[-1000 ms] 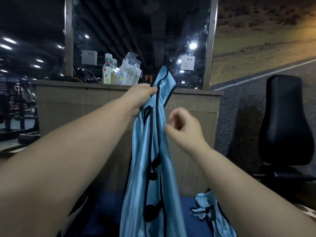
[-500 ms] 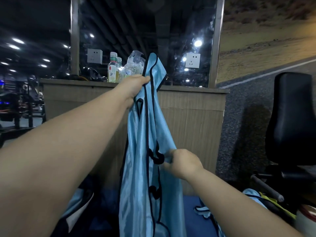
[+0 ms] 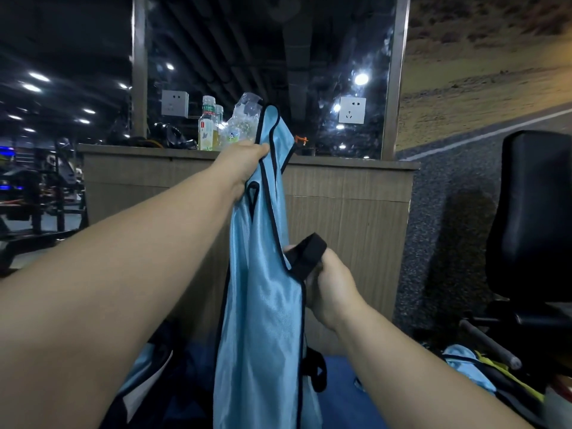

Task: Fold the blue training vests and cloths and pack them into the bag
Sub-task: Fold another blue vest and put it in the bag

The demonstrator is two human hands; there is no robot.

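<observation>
Blue training vest [image 3: 263, 305] hangs full length in front of the wooden counter [image 3: 340, 193], held high so its shiny panel drops straight and can be squared up for folding. The left hand [image 3: 244, 162], arm stretched forward and up, has its fingers clamped on the shoulder edge. The right hand [image 3: 328, 286], lower and nearer, curls round the black side strap [image 3: 309, 255], probably drawing it taut.
</observation>
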